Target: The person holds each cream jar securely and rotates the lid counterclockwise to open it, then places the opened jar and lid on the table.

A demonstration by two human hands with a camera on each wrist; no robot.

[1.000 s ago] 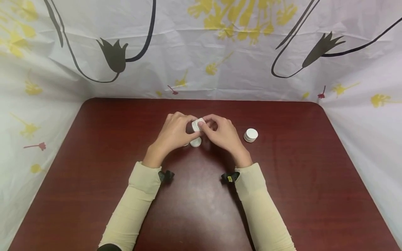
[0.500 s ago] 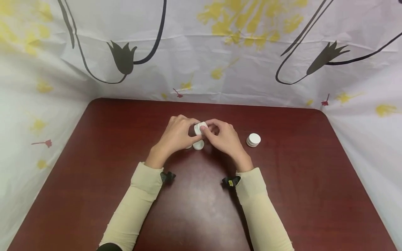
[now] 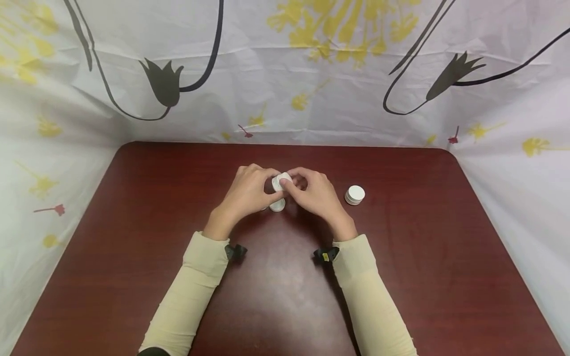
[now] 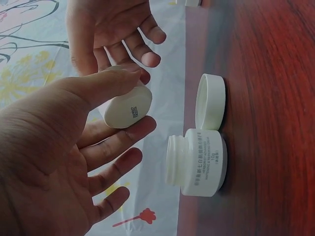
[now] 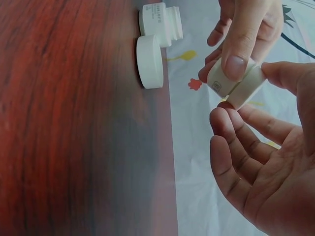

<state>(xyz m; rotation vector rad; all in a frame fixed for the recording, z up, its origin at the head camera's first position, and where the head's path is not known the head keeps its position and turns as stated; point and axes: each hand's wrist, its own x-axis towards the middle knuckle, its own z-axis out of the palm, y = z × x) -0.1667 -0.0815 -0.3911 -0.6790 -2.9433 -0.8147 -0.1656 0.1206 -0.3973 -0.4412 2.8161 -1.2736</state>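
Both hands hold a small white cream jar with its lid [image 3: 281, 182] above the table. My left hand [image 3: 247, 189] pinches the jar body [image 4: 129, 109] between thumb and fingers, its printed base facing the left wrist camera. Around the lid [image 5: 247, 87] are the thumb and fingertips of my right hand [image 3: 317, 194]. A narrow line shows between lid and body. Below the hands, an uncapped white jar [image 4: 203, 164] stands upright on the table, its threaded neck bare. Right beside it is a loose white lid [image 4: 212, 102]; in the head view, my left hand mostly hides that jar.
Another white jar [image 3: 355, 195], capped, stands on the dark red wooden table [image 3: 423, 257] to the right of my right hand. A white patterned cloth [image 3: 249, 94] hangs behind the table and along both sides.
The head view shifts right and back slightly. Both hands keep the jar in nearly the same spot, with small shifts of the fingers. Things on the table stay in place.
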